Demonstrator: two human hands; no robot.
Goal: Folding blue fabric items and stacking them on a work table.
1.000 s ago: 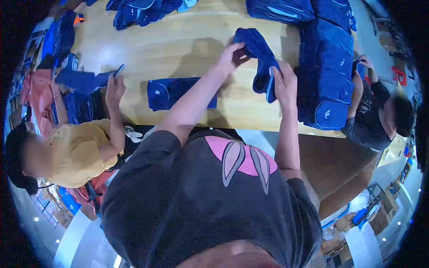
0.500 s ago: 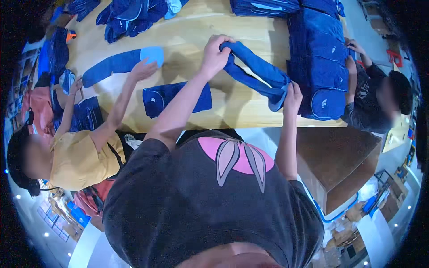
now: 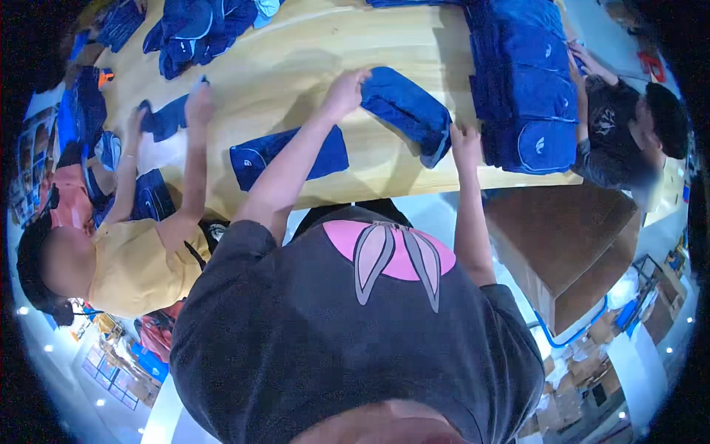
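Note:
A navy fabric pouch (image 3: 405, 103) is stretched between my two hands above the wooden table. My left hand (image 3: 346, 95) pinches its far left end. The near right end is gripped by the fingers of my right hand (image 3: 466, 142), where the fabric folds and hangs down. Below my left forearm lies another flat navy pouch (image 3: 251, 159) with a small light mark, partly covered by that arm. To the right of my right hand rises a stack of navy pouches (image 3: 546, 144), rounded at the front.
A person in a yellow top (image 3: 144, 259) handles a blue fabric piece (image 3: 168, 118) at left. Someone in dark clothes (image 3: 621, 122) stands beyond the stack. More navy pieces (image 3: 196, 29) lie heaped at the far left. A brown cardboard box (image 3: 558, 237) sits by the table edge.
The pouch was held as an open loop with a gap between its sides; now its sides lie together as a broad panel. The left-hand person has drawn their fabric piece up with both hands.

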